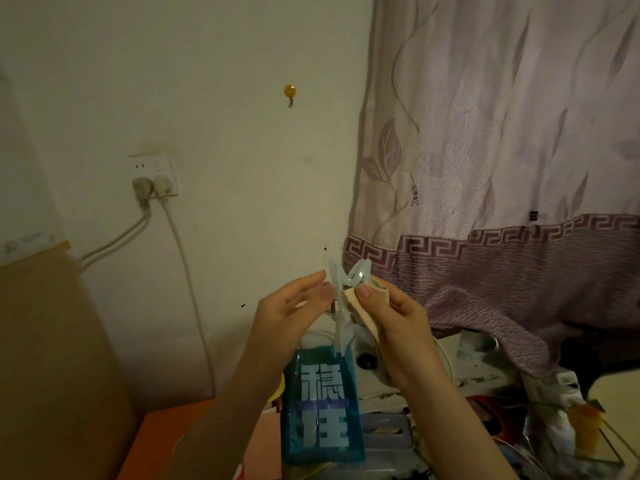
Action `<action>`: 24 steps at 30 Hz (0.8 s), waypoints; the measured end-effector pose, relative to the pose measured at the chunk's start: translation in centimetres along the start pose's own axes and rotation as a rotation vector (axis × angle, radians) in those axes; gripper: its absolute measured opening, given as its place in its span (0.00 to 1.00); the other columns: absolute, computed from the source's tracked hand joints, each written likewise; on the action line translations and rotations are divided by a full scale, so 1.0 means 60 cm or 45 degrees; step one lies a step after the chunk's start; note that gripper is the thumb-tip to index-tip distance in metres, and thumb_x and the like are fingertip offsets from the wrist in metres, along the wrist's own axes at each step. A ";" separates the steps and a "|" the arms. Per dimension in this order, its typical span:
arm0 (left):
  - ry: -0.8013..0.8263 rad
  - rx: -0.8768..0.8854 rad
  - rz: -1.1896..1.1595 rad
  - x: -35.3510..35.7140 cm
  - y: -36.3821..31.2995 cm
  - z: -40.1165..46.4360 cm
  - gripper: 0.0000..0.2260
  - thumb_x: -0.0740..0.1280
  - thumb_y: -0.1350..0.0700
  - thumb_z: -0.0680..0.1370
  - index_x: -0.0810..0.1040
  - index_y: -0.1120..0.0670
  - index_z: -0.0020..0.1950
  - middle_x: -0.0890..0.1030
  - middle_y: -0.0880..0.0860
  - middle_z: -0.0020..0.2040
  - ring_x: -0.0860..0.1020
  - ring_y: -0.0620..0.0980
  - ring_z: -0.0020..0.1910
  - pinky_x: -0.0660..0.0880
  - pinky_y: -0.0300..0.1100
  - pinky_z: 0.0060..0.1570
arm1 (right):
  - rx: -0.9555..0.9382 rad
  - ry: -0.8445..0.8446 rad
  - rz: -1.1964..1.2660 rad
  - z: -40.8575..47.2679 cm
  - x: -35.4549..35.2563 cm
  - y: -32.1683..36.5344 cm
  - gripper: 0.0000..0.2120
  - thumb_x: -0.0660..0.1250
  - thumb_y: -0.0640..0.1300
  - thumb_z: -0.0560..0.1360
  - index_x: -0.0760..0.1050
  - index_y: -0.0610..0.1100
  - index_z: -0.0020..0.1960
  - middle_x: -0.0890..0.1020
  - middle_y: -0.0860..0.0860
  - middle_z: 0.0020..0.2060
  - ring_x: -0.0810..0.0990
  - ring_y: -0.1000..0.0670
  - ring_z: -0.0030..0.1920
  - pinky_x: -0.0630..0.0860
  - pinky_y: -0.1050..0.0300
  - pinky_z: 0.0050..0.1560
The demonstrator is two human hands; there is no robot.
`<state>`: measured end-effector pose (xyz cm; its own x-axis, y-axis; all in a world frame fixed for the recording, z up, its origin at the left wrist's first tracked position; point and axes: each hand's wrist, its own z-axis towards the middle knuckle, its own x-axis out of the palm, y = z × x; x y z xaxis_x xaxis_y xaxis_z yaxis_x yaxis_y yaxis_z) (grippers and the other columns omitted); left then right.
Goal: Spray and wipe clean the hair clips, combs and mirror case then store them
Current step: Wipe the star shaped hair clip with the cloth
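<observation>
Holding translucent hair clip (348, 282) upright: left hand (294, 313) fingers pinching its edge, right hand (388, 317) fingers pressing beige cloth (360, 306) against it.

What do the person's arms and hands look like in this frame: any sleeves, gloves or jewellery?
Both forearms are bare up to the bottom edge of the picture, with no sleeve in view. The left hand and the right hand wear no gloves. No ring, watch or bracelet shows. The right thumbnail is short and plain; the dim light hides finer detail.
</observation>
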<state>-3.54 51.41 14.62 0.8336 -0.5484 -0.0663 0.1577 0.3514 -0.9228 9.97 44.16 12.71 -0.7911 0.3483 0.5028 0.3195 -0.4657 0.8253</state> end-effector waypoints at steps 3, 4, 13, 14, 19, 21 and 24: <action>0.083 0.046 0.014 -0.004 -0.006 0.007 0.29 0.75 0.40 0.58 0.79 0.40 0.58 0.83 0.40 0.52 0.80 0.38 0.52 0.78 0.32 0.45 | -0.059 0.024 -0.028 0.002 0.003 0.009 0.15 0.70 0.40 0.70 0.80 0.36 0.55 0.85 0.41 0.45 0.84 0.48 0.41 0.79 0.61 0.37; 0.101 0.049 0.032 -0.004 -0.008 0.010 0.29 0.76 0.41 0.57 0.78 0.39 0.58 0.83 0.40 0.52 0.80 0.39 0.53 0.78 0.35 0.47 | -0.080 0.024 -0.037 0.002 0.004 0.011 0.14 0.70 0.39 0.70 0.80 0.36 0.54 0.85 0.41 0.44 0.84 0.49 0.40 0.79 0.62 0.37; 0.135 0.126 0.050 0.000 -0.022 0.025 0.36 0.77 0.45 0.56 0.73 0.41 0.63 0.84 0.43 0.52 0.82 0.43 0.52 0.79 0.34 0.48 | -0.221 -0.023 -0.263 0.014 0.006 0.026 0.13 0.70 0.41 0.72 0.81 0.41 0.56 0.85 0.44 0.46 0.84 0.45 0.48 0.81 0.59 0.44; 0.130 0.142 0.062 0.001 -0.023 0.026 0.38 0.78 0.45 0.56 0.72 0.41 0.65 0.84 0.44 0.52 0.82 0.43 0.52 0.79 0.34 0.50 | -0.230 -0.022 -0.287 0.016 0.006 0.027 0.12 0.70 0.41 0.73 0.81 0.42 0.56 0.85 0.44 0.46 0.84 0.45 0.49 0.81 0.59 0.45; 0.094 0.216 0.071 0.001 -0.031 0.034 0.40 0.77 0.51 0.58 0.70 0.44 0.69 0.84 0.47 0.48 0.83 0.45 0.48 0.77 0.31 0.43 | -0.292 0.018 -0.378 0.019 0.014 0.037 0.11 0.68 0.43 0.74 0.82 0.43 0.55 0.85 0.43 0.45 0.83 0.46 0.47 0.80 0.60 0.43; 0.060 0.243 0.046 -0.006 -0.041 0.041 0.37 0.77 0.54 0.59 0.72 0.45 0.68 0.84 0.48 0.46 0.84 0.45 0.45 0.77 0.29 0.40 | -0.319 0.043 -0.397 0.022 0.018 0.041 0.11 0.68 0.44 0.73 0.82 0.43 0.53 0.84 0.40 0.43 0.82 0.45 0.43 0.79 0.56 0.41; -0.021 0.293 0.048 -0.020 -0.060 0.053 0.33 0.76 0.55 0.61 0.73 0.46 0.65 0.85 0.47 0.44 0.83 0.39 0.44 0.74 0.25 0.38 | -0.360 0.108 -0.476 0.027 0.026 0.046 0.11 0.68 0.44 0.73 0.82 0.44 0.54 0.81 0.35 0.42 0.76 0.46 0.38 0.74 0.57 0.36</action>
<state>-3.44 53.23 19.21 0.8495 -0.5196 -0.0910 0.2415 0.5364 -0.8087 10.45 44.72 16.20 -0.8685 0.4716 0.1524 -0.1400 -0.5283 0.8374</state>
